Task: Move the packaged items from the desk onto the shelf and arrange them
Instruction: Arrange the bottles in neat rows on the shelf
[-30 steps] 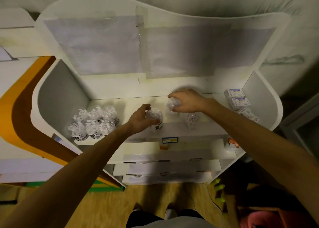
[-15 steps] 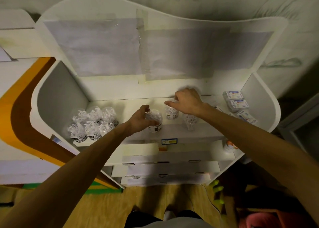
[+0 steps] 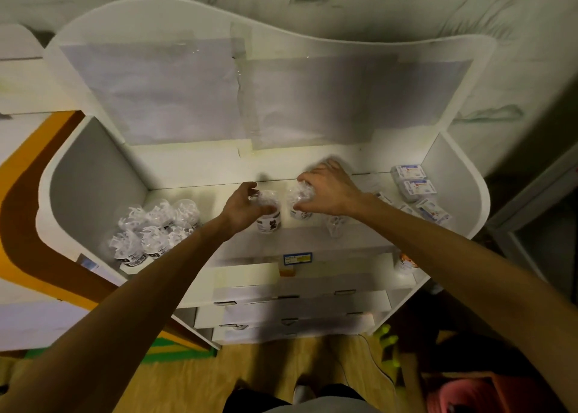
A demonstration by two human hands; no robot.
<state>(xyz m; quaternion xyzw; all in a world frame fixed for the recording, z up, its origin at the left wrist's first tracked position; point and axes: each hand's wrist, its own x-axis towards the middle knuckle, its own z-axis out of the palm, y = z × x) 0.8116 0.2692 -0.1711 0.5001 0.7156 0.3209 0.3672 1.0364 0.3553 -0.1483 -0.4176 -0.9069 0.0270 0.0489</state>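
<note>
Near the middle of the shelf (image 3: 312, 240), the left hand (image 3: 244, 207) grips a wrapped cup (image 3: 269, 214) at its front edge, while the right hand (image 3: 328, 190) clasps a second wrapped cup (image 3: 300, 199) just beside it. More wrapped cups (image 3: 156, 228) cluster at the left end; small boxes (image 3: 416, 187) sit at the right end.

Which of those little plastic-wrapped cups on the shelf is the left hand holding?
The cup in the middle of the shelf, with dark print on its label. The left hand grips it; the right hand covers its neighbour, and the cluster at left stands untouched.
</note>
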